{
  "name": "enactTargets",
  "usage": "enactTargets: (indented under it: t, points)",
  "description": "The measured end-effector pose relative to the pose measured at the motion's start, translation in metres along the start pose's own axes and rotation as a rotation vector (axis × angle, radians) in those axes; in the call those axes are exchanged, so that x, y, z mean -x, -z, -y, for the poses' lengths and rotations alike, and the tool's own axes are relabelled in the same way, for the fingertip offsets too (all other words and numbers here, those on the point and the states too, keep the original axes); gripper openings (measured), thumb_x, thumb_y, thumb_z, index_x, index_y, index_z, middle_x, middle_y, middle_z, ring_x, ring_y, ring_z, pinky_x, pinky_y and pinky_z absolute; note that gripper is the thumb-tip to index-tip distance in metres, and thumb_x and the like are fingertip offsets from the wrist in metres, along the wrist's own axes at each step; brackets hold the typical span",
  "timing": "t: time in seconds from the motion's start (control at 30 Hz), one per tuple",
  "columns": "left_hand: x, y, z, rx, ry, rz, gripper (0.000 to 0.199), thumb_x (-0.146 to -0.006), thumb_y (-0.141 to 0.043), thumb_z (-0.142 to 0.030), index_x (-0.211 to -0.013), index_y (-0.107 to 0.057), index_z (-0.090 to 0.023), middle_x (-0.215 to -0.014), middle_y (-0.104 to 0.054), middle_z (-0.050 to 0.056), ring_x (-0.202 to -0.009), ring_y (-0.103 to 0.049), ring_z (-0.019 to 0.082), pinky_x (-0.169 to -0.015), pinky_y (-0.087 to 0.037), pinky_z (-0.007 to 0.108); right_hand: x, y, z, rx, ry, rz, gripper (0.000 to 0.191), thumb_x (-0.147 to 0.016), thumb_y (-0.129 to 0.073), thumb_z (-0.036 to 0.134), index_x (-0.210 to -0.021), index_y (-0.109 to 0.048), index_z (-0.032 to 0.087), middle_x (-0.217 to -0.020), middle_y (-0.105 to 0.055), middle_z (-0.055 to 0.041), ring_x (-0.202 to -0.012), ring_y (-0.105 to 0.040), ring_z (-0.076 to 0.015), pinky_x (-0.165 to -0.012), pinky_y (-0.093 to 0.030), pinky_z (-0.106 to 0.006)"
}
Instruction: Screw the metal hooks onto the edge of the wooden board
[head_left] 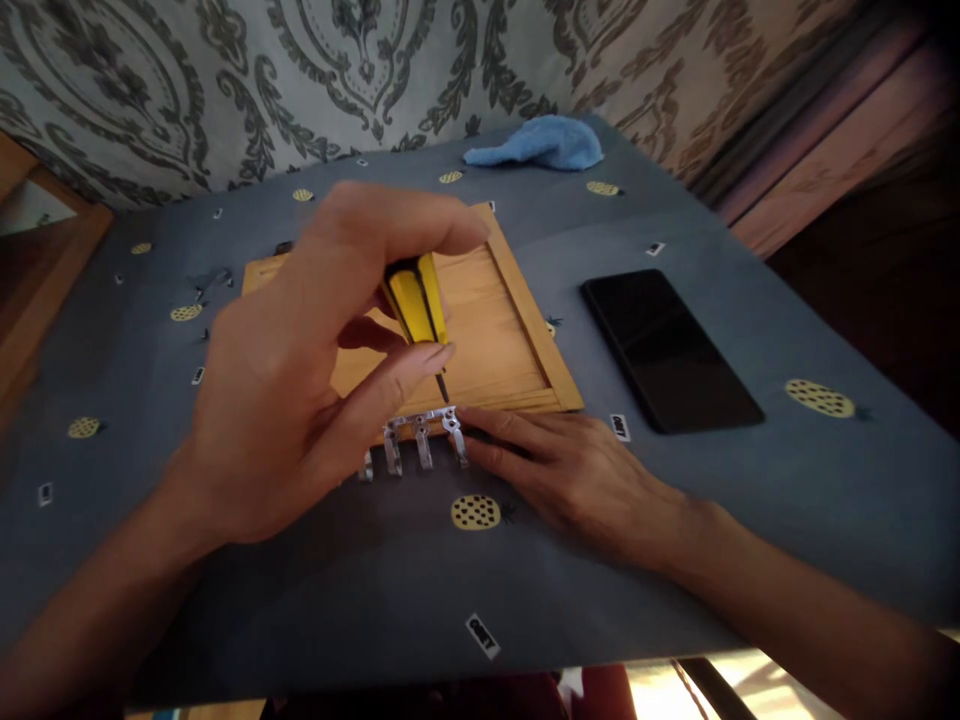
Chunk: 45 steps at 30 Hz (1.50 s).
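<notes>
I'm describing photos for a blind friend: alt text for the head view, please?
The left hand holds a yellow screwdriver at the right end of a metal hook rack, which the right hand touches by the near edge of a wooden board. A phone and blue cloth lie on the grey table.

Wooden panel point(480, 330) flat on surface point(585, 580), hook rail point(424, 428) along its near edge. Phone point(671, 350) right of panel. Cloth point(544, 143) behind, near the wall-side edge.

likely a home, patterned wallpaper point(360, 60), pineapple-print table cover point(750, 510), pinkish curtain point(817, 130)
</notes>
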<state>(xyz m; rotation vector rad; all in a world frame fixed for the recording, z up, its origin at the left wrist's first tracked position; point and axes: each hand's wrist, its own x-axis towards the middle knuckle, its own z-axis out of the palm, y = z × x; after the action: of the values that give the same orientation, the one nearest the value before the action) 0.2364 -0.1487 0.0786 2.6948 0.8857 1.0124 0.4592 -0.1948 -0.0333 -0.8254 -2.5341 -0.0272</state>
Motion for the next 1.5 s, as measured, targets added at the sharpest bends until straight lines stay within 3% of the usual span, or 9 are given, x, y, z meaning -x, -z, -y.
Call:
enactTargets:
  t: [0.1, 0.33, 0.5, 0.7, 0.93, 1.13, 1.3, 1.5]
  points:
    - [0.0, -0.001, 0.001, -0.007, -0.02, 0.009, 0.046, -0.09, -0.061, -0.01, -0.127, -0.041, -0.028, -0.123, -0.063, -0.004, -0.098, -0.065, 0.011, -0.078, -0.059, 0.021, 0.0, 0.0, 0.0, 0.003, -0.007, -0.004, 0.032, -0.097, -0.044, 0.008, -0.118, -0.067, 0.014, -0.129, -0.067, -0.0108, -0.085, -0.071, -0.0196, -0.067, -0.06, -0.033]
    - [0.003, -0.006, 0.002, 0.089, 0.008, 0.101, 0.036, -0.092, -0.057, -0.007, -0.124, -0.047, -0.02, -0.128, -0.061, 0.0, -0.106, -0.062, 0.006, -0.086, -0.06, 0.015, 0.001, -0.001, 0.001, 0.011, -0.013, 0.013, 0.032, -0.097, -0.046, 0.009, -0.12, -0.067, 0.015, -0.133, -0.065, -0.0106, -0.085, -0.072, -0.0201, -0.067, -0.06, -0.033]
    - [0.005, -0.008, 0.003, 0.034, -0.012, 0.069, 0.038, -0.091, -0.059, -0.008, -0.126, -0.049, -0.02, -0.125, -0.064, 0.0, -0.103, -0.063, 0.008, -0.087, -0.059, 0.014, 0.001, 0.0, 0.0, -0.002, -0.009, 0.002, 0.033, -0.097, -0.045, 0.009, -0.122, -0.065, 0.014, -0.134, -0.064, -0.0116, -0.087, -0.072, -0.0202, -0.067, -0.06, -0.033]
    - [0.007, -0.009, 0.0, -0.055, 0.032, 0.065, 0.036, -0.093, -0.058, -0.018, -0.128, -0.053, -0.026, -0.122, -0.066, 0.001, -0.101, -0.068, 0.014, -0.08, -0.061, 0.022, 0.0, 0.001, 0.001, 0.002, -0.012, 0.014, 0.033, -0.096, -0.046, 0.008, -0.121, -0.066, 0.015, -0.133, -0.065, -0.0113, -0.086, -0.072, -0.0204, -0.067, -0.06, -0.034]
    - [0.005, -0.009, -0.005, -0.212, -0.045, 0.073, 0.037, -0.093, -0.06, -0.018, -0.129, -0.055, -0.016, -0.121, -0.068, 0.002, -0.097, -0.068, 0.011, -0.087, -0.056, 0.016, 0.0, 0.0, 0.002, 0.019, -0.018, 0.011, 0.033, -0.097, -0.045, 0.008, -0.121, -0.066, 0.016, -0.133, -0.066, -0.0095, -0.085, -0.072, -0.02, -0.067, -0.059, -0.033]
    - [0.005, -0.01, -0.004, -0.237, -0.014, 0.045, 0.033, -0.094, -0.06, -0.022, -0.126, -0.053, -0.018, -0.106, -0.071, 0.001, -0.076, -0.069, 0.008, -0.069, -0.057, 0.018, 0.0, -0.001, 0.001, 0.016, -0.016, 0.002, 0.031, -0.097, -0.046, 0.009, -0.119, -0.067, 0.016, -0.131, -0.067, -0.0097, -0.086, -0.072, -0.0196, -0.068, -0.06, -0.032]
    - [0.005, -0.011, -0.007, -0.295, 0.009, 0.029, 0.03, -0.093, -0.062, -0.022, -0.121, -0.054, -0.019, -0.092, -0.071, -0.001, -0.072, -0.069, 0.009, -0.064, -0.053, 0.02, 0.002, -0.001, 0.001, 0.003, -0.013, 0.0, 0.032, -0.095, -0.047, 0.008, -0.12, -0.066, 0.015, -0.133, -0.065, -0.0109, -0.088, -0.072, -0.0212, -0.068, -0.06, -0.034]
    - [0.004, -0.012, -0.005, -0.28, -0.038, 0.002, 0.03, -0.091, -0.065, -0.022, -0.118, -0.054, -0.017, -0.103, -0.071, 0.001, -0.072, -0.069, 0.009, -0.064, -0.054, 0.02, 0.001, 0.0, 0.001, 0.017, -0.018, 0.005, 0.034, -0.094, -0.047, 0.006, -0.12, -0.066, 0.016, -0.129, -0.068, -0.0099, -0.09, -0.073, -0.0213, -0.069, -0.06, -0.033]
